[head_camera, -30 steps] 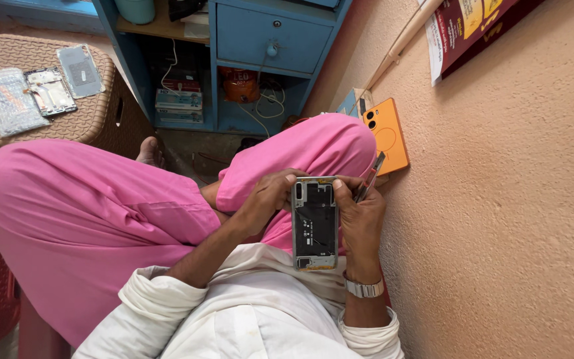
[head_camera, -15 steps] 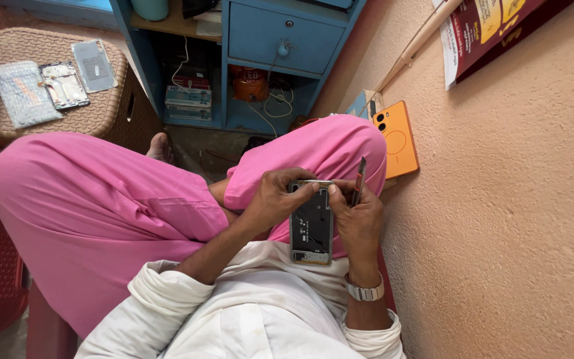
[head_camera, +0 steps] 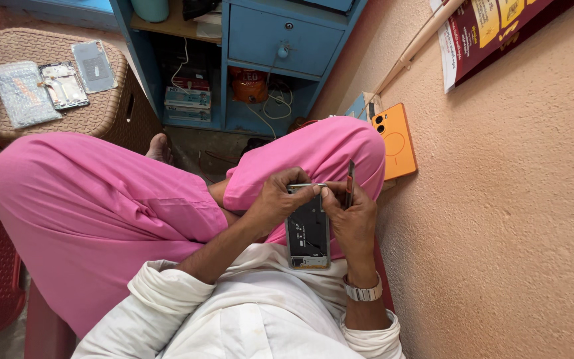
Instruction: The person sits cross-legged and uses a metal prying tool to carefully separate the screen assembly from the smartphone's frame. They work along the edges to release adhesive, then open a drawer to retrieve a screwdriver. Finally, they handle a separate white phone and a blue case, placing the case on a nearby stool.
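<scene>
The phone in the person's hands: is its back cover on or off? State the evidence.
Off. The phone shows bare dark inner parts, held between the left hand and right hand.

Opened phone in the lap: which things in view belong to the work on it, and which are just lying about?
In hand:
- opened phone, backless, gripped by the left hand
- thin metal tool laid across its top edge
- dark slim tool in the right hand

Lying about:
- orange phone back against the wall
- phone parts on the wicker stool
- blue cabinet
</scene>
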